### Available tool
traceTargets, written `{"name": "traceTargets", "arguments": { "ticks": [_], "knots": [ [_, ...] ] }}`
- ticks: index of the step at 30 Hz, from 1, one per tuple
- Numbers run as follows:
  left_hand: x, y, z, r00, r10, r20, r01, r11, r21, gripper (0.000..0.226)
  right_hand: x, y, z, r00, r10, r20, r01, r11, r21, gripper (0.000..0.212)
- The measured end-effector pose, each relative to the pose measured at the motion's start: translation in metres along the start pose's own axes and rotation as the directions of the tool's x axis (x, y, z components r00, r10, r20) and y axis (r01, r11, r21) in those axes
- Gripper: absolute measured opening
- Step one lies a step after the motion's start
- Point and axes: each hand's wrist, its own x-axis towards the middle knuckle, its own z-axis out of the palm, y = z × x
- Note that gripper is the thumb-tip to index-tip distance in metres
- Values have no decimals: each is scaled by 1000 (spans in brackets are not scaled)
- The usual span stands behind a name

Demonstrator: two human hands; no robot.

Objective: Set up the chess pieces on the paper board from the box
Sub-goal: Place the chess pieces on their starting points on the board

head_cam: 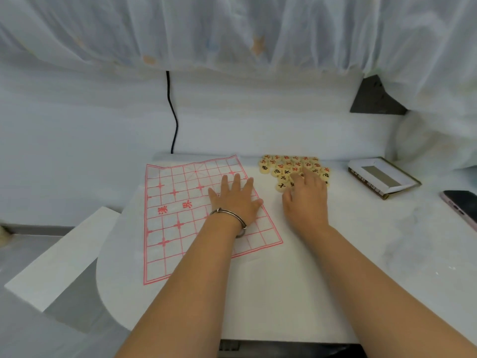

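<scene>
Left hand (236,200): flat, palm down, fingers straight and spread, pressing on the right-hand part of the paper board (180,215). It grasps nothing. A metal bracelet (229,218) sits on that wrist.

Right hand (305,202): back of the hand toward the camera, reaching forward into the near edge of the chess pieces (280,166). One finger is stretched out and lies on top of the pieces. The other fingertips are hidden behind the hand, so I cannot tell whether a piece is held or the hand only rests there.

Chess pieces: pale round discs marked with red or black characters, lying face up in one tight cluster on the table (284,293). The cluster is just right of the board's far right corner and off the paper. The nearest discs are partly covered by the right hand.

Paper board: thin white sheet printed with a red grid and red characters across the middle band. It lies flat on the table, turned askew to the table edge, with its near left corner close to the table's curved left rim.

Box (382,179): open, pale inside with a dark printed side, on the table to the right of the pieces and apart from them.

Phone (462,206): dark screen, at the right edge of the view, partly cut off.

Background: a black cable (175,125) runs down the wall to the table's far edge. Sheer white fabric (232,34) hangs above.
</scene>
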Motion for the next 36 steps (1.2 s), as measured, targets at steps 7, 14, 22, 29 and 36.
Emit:
{"name": "traceTargets", "arguments": {
  "ticks": [7,14,22,29,36],
  "knots": [
    [21,21,7,999,25,22,-25,1000,-19,62,9,26,14,967,143,212,-140,990,-29,57],
    [40,27,3,998,52,-18,-52,998,-18,64,26,32,13,958,283,-49,-245,894,376,41],
    [57,26,-3,997,74,-19,-75,995,-60,72,58,56,9,877,478,54,-427,723,543,55],
    [72,34,-9,992,121,-33,-124,983,-133,82,75,76,8,890,437,133,-432,709,557,60],
    [79,36,-9,988,153,-22,-155,975,-158,82,88,88,8,908,405,111,-420,866,272,40]
  ]
}}
